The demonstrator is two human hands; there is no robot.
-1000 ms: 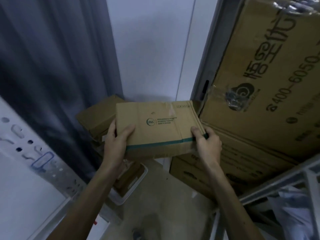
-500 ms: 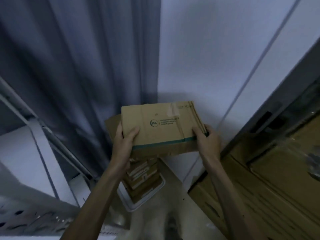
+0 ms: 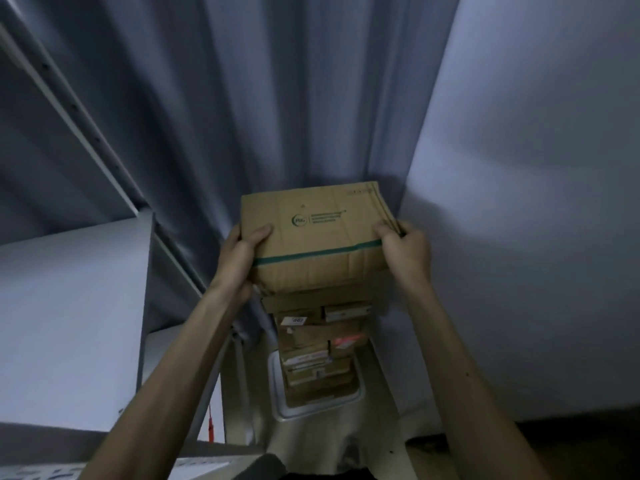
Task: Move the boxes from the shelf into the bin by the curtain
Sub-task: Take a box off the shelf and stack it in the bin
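While the person is holding the cardboard box [image 3: 313, 233] over the pile, the step in hand, as I judge it, is setting it down on the stacked boxes [image 3: 311, 344], which are rising well above the rim of the white bin [image 3: 282, 408]. Doing this well is probably meaning a level descent, with the box centred and squared to the cartons beneath. A pile this tall is looking liable to lean or topple if the load is landing off to one side. Releasing both ends together, only once the weight is resting, seems wise.

The box is sitting near the picture's middle, with the curtain [image 3: 277, 98] hanging at its 12 o'clock, the pale wall [image 3: 536, 202] at 3 o'clock, the shelf unit [image 3: 72, 292] at 9 o'clock and the bin at 6 o'clock. Whether its underside is touching the top carton I cannot tell.

The left hand [image 3: 237, 259] is gripping the 9 o'clock end, thumb lying on the top face and the other fingers wrapping underneath, out of sight. The right hand [image 3: 405, 247] is clamping the 3 o'clock end, its fingers curling round the edge.

The box's long axis is running from 9 to 3 o'clock, the 3 o'clock end angling slightly toward the curtain. Its printed face is pointing up at the camera, the logo is reading upright to the wearer, and the green band is running along the near edge at 6 o'clock.
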